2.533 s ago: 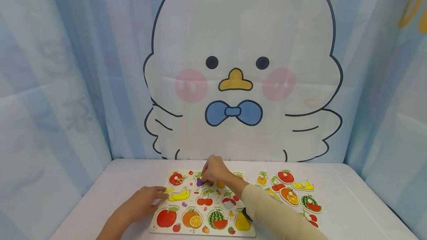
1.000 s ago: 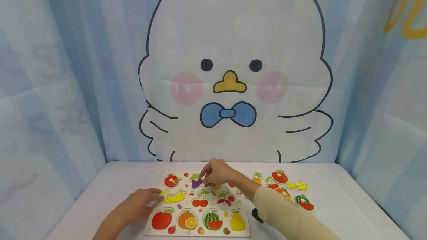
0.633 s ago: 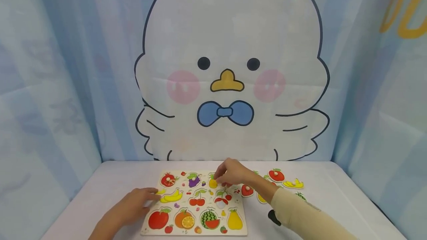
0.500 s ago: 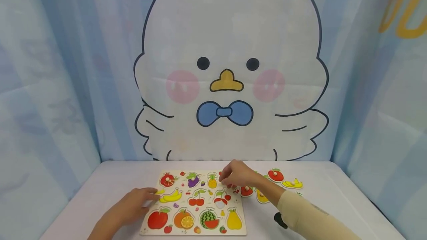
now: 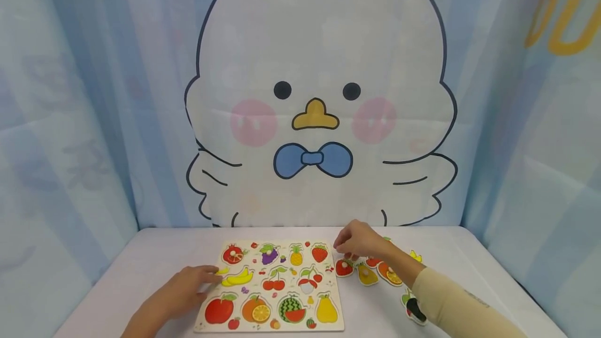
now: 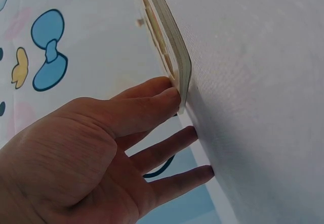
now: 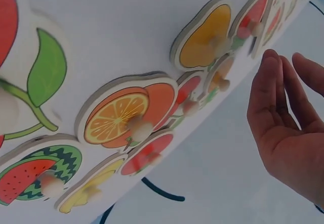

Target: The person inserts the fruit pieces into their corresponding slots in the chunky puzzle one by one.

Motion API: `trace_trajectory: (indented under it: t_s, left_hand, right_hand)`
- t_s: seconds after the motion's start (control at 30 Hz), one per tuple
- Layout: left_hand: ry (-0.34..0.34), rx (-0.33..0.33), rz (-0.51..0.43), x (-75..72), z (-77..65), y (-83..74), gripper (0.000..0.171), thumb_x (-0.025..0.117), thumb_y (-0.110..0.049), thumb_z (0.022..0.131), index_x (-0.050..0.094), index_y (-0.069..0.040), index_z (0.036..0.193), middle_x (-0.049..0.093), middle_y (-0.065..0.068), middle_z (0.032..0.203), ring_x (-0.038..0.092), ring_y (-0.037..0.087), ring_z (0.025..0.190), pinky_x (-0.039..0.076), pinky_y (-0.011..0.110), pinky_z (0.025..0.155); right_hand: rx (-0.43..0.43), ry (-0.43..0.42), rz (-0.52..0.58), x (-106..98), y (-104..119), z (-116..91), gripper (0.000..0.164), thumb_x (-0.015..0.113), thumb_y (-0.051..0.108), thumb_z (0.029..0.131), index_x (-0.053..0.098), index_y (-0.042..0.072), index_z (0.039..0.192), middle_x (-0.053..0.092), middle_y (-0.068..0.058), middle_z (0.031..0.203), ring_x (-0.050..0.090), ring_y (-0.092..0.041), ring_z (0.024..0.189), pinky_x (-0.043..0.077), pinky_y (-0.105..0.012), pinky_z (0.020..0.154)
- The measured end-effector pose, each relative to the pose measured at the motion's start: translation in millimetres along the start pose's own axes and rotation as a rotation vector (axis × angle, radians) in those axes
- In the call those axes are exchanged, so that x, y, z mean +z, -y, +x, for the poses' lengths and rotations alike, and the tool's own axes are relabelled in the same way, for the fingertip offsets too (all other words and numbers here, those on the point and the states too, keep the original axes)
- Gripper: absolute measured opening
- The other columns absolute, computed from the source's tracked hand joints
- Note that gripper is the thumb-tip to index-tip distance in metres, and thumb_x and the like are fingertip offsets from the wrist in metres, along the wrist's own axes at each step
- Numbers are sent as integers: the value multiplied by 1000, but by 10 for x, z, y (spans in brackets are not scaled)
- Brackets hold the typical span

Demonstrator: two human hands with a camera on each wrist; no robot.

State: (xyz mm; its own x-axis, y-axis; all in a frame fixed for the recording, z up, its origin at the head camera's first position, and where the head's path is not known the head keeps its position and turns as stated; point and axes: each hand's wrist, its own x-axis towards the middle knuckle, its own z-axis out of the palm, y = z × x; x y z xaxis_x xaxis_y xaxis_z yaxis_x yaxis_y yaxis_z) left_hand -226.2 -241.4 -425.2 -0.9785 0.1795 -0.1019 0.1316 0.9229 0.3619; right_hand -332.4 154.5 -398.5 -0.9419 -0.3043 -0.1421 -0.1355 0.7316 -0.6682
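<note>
A flat white fruit puzzle board (image 5: 300, 325) lies on the table with printed fruit pictures. Small knobs show on its pomegranate piece (image 5: 233, 254) and grape piece (image 5: 269, 255) in the top row. My left hand (image 5: 185, 291) touches the board's left edge, thumb at the rim; in the left wrist view two lower fingers (image 6: 169, 150) extend straight to the table. My right hand (image 5: 359, 240) hovers beyond the board's right edge, fingers loosely bent with nothing between them. Nearest it are knobbed strawberry (image 5: 344, 268) and pear (image 5: 368, 275) pieces.
More loose pieces lie to the right, among them an orange (image 5: 391, 274), a banana (image 7: 91, 188) and a watermelon (image 7: 43, 173). My right forearm covers part of this group in the head view. A curtain with a cartoon bird (image 5: 314, 46) hangs behind the table.
My right hand has let go of the grape piece in the board's top row and moved right, past the board's edge. My left hand keeps its place at the board's left edge.
</note>
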Motion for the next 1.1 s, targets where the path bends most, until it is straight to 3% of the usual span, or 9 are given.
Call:
trace_trajectory:
  t_s: [0.37, 0.8, 1.1]
  left_hand:
    - [15, -19, -15, 11, 0, -3, 30, 75, -12, 79, 73, -24, 107, 61, 2, 124, 53, 31, 112, 44, 61, 95]
    - [19, -5, -4, 4, 19, -2, 30, 75, -9, 80, 73, -22, 106, 62, 4, 123, 54, 32, 112, 44, 60, 95]
    - [15, -14, -8, 11, 30, 15, 30, 75, -9, 79, 73, -23, 106, 62, 3, 123, 54, 32, 112, 44, 61, 95]
  right_hand:
    - [190, -123, -51, -72, -247, 105, 9, 74, 11, 82, 71, 7, 90, 64, -8, 76, 60, -22, 62, 56, -26, 58]
    - [234, -177, -101, -29, -336, 203, 10, 77, 7, 79, 68, 6, 83, 63, -9, 74, 61, -19, 57, 53, -21, 51]
    - [258, -183, -115, -30, -310, 221, 12, 78, 8, 78, 66, 6, 80, 63, -9, 70, 61, -19, 57, 54, -21, 53]
